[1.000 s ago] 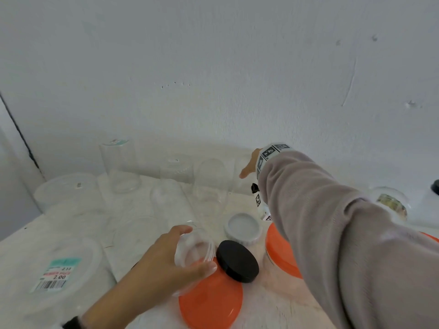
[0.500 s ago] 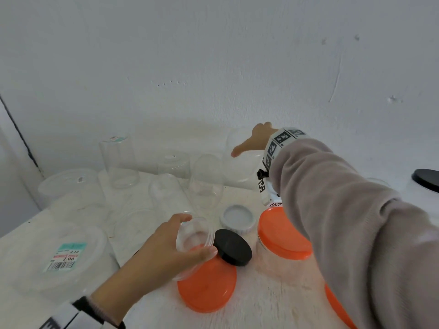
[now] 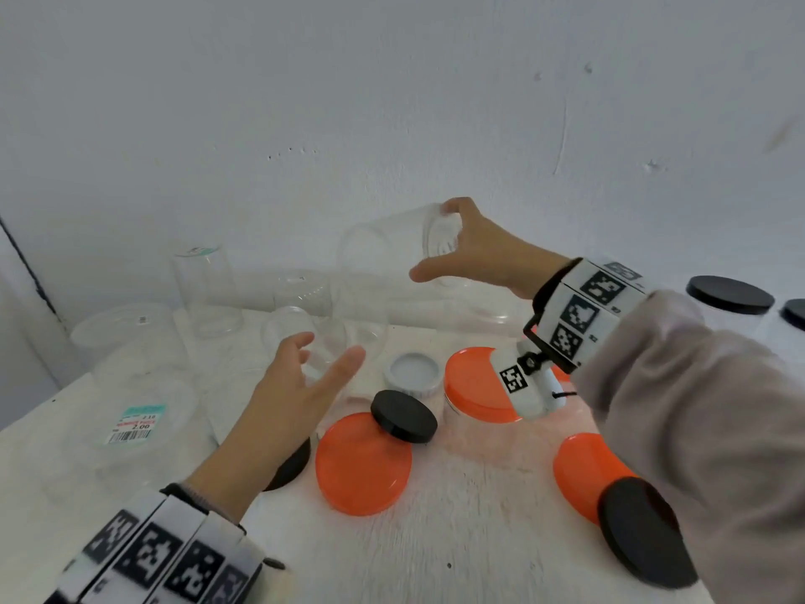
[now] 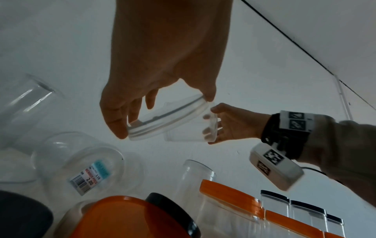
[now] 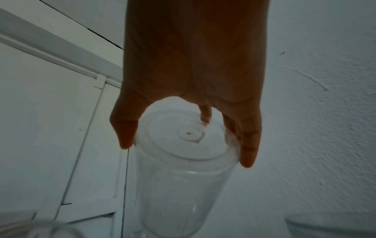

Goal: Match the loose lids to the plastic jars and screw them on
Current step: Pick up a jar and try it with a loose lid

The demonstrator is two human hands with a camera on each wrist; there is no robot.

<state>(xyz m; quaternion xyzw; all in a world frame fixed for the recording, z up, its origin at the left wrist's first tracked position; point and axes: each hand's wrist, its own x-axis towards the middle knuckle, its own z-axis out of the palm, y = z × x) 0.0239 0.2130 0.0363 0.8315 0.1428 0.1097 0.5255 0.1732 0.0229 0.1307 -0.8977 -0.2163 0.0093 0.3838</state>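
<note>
My right hand (image 3: 435, 241) grips a tall clear jar (image 3: 383, 255) by its base and holds it in the air, tipped on its side with the mouth to the left. In the right wrist view the hand (image 5: 187, 153) wraps the jar's bottom (image 5: 183, 193). My left hand (image 3: 331, 348) is raised below and left of it. Its thumb and fingers hold a small clear threaded lid (image 4: 142, 133), plain in the left wrist view and faint in the head view. Lid and jar (image 4: 187, 132) are close but apart.
On the white table lie two orange lids (image 3: 363, 464) (image 3: 583, 468), black lids (image 3: 403, 416) (image 3: 644, 534) and a white lid (image 3: 411, 372). A jar with an orange lid (image 3: 479, 385) stands mid-table. Several clear jars (image 3: 207, 289) line the back; black-lidded jars (image 3: 729, 296) stand right.
My right hand took a clear jar from the back row, lifted it and tipped it sideways. My left hand rose off the orange lid with the clear lid, toward the jar.
</note>
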